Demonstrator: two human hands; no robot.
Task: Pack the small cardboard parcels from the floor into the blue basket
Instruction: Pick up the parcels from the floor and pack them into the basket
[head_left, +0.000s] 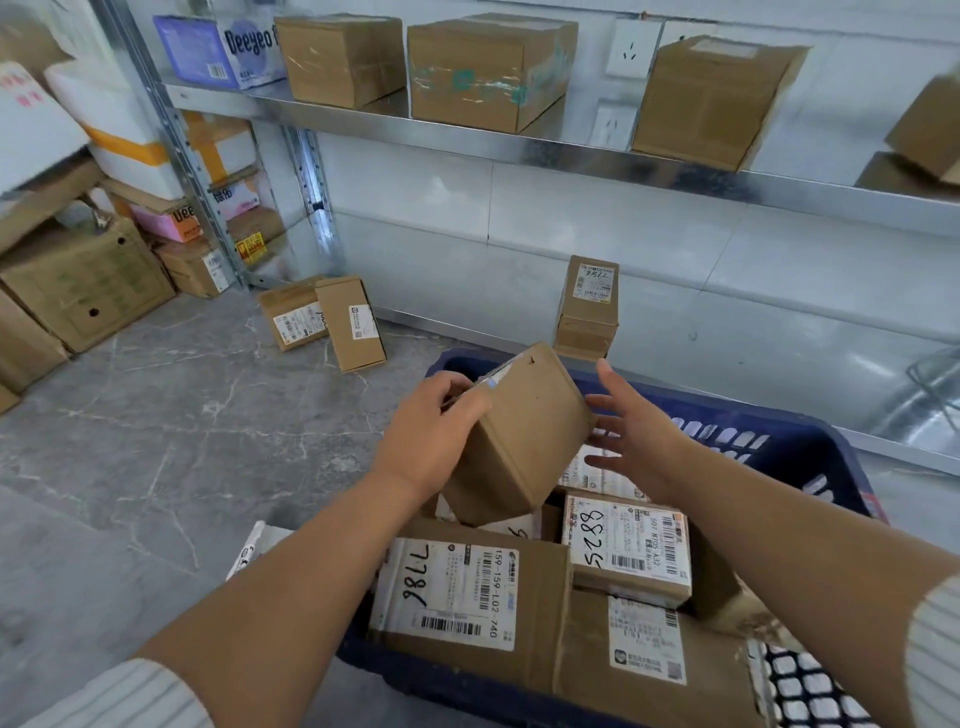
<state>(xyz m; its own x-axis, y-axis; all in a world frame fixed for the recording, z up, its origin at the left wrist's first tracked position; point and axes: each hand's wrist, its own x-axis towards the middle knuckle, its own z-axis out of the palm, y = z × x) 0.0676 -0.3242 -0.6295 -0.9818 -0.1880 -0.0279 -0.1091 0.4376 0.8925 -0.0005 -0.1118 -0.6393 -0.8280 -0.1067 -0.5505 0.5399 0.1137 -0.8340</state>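
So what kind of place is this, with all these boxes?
Probably a parcel storeroom or courier depot: metal shelves hold cardboard boxes, parcels with barcode labels and handwritten numbers fill the blue basket, and more parcels sit on the floor.

Cardboard boxes (488, 73) on metal shelf (571, 156)

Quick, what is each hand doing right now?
Left hand: holding a tilted cardboard parcel above the blue basket.
Right hand: open, beside that parcel, holding nothing.
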